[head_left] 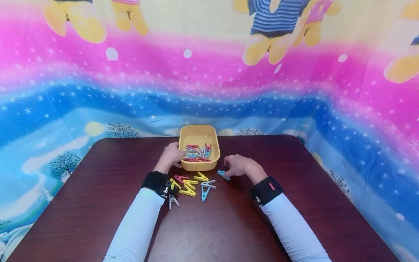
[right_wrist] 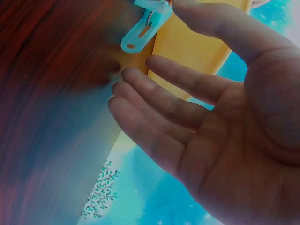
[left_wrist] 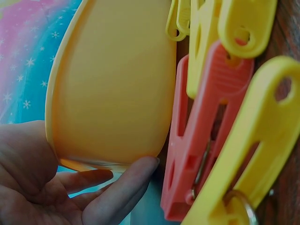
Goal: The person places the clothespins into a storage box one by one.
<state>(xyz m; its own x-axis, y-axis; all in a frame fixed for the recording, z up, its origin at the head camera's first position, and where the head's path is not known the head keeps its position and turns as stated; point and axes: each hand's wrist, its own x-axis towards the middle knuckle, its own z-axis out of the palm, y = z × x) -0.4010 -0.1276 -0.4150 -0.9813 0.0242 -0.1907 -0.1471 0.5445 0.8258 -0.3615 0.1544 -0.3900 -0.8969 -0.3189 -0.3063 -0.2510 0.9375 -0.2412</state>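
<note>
A yellow plastic basket [head_left: 198, 166] stands at the back of the table, with red, blue and grey clothespins lying in it. My left hand [head_left: 171, 155] grips the basket's left side, the thumb over its rim and the fingers along the outer wall [left_wrist: 112, 93]. To the right of the basket, a single light blue clothespin [head_left: 223, 175] sits by my right hand [head_left: 241, 165]. In the right wrist view, the thumb tip is right at this clothespin [right_wrist: 140, 40], while the other fingers [right_wrist: 159, 93] are spread and hold nothing.
In front of the basket lies a loose group of clothespins: several yellow ones [head_left: 188, 191], a red one [head_left: 180, 178], grey ones [head_left: 208, 184] and a blue one [head_left: 204, 194]. The dark wooden table [head_left: 209, 233] ends at a printed cloth backdrop [head_left: 157, 109].
</note>
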